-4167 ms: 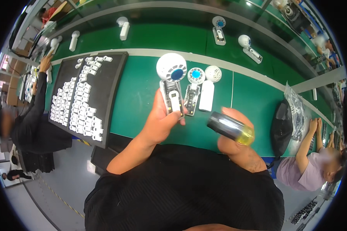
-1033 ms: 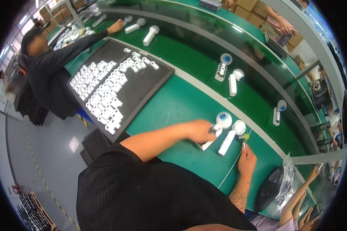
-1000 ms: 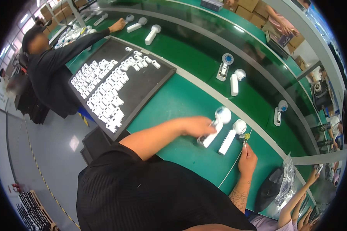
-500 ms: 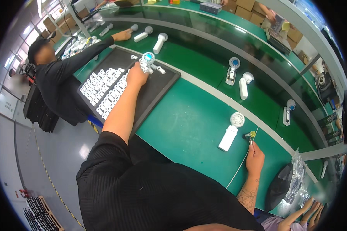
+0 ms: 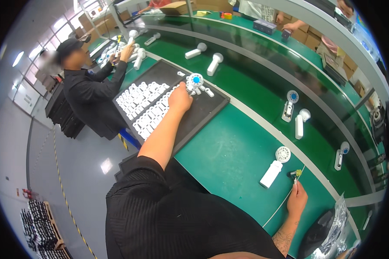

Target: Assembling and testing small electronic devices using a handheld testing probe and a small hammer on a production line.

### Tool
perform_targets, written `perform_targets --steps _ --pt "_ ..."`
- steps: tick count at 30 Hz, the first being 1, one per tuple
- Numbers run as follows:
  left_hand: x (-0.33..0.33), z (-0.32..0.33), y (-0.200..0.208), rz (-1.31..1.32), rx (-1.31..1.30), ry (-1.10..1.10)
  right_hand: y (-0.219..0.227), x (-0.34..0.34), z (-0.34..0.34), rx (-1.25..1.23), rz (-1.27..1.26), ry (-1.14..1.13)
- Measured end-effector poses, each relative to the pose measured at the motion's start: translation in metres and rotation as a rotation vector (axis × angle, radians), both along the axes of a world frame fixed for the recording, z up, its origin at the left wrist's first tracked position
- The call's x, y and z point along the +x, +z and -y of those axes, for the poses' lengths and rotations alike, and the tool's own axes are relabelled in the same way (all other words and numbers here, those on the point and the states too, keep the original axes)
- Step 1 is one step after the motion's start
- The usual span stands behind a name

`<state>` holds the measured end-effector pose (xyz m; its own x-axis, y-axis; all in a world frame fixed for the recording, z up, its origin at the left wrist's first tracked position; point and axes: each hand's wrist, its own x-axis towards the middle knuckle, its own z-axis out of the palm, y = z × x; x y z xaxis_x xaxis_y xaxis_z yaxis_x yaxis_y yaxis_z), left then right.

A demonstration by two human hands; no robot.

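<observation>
Over the far end of the black tray [image 5: 212, 113], the left hand [image 5: 180, 97] is reaching out at full stretch, its fingers closing on a small white handheld fan with a blue centre [image 5: 195, 80]. That fan is sitting above the tray's far corner, among a few loose white parts [image 5: 207, 91]. Rows of white parts [image 5: 143, 105] are filling the tray's left half, while its right half is lying mostly bare. The tray itself is resting on the green bench [image 5: 229, 151], along its near edge.

Toward the right end of the bench, the right hand [image 5: 297, 199] is gripping a slim tool with a yellow tip [image 5: 295, 175], fingers wrapped around its shaft; a thin pale cable [image 5: 277, 210] is trailing from it toward the near edge. Just beside the tool tip, a complete white fan [image 5: 275, 166] is lying flat, head pointing away from the person, apart from the hand.

Beyond a pale strip [image 5: 263, 125] running the bench's length, further fans are lying on the belt side: a pair [image 5: 294, 113], a single one near the right edge [image 5: 340, 155], and two white ones [image 5: 205, 57] farther left.

At the left end, another person in black [image 5: 88, 93] is handling white fans [image 5: 134, 49] with both hands.
</observation>
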<state>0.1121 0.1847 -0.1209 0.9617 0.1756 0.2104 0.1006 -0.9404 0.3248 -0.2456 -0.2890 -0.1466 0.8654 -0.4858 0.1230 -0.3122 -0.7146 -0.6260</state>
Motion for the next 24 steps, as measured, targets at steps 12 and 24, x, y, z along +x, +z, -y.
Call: perform_targets --steps 12,24 --pt "-0.203 0.157 0.047 0.032 -0.727 -1.167 0.052 0.014 -0.095 0.912 0.166 0.189" --pt "-0.246 0.184 0.027 -0.179 -0.84 -1.152 0.051 0.017 -0.121 1.217 0.153 0.069"
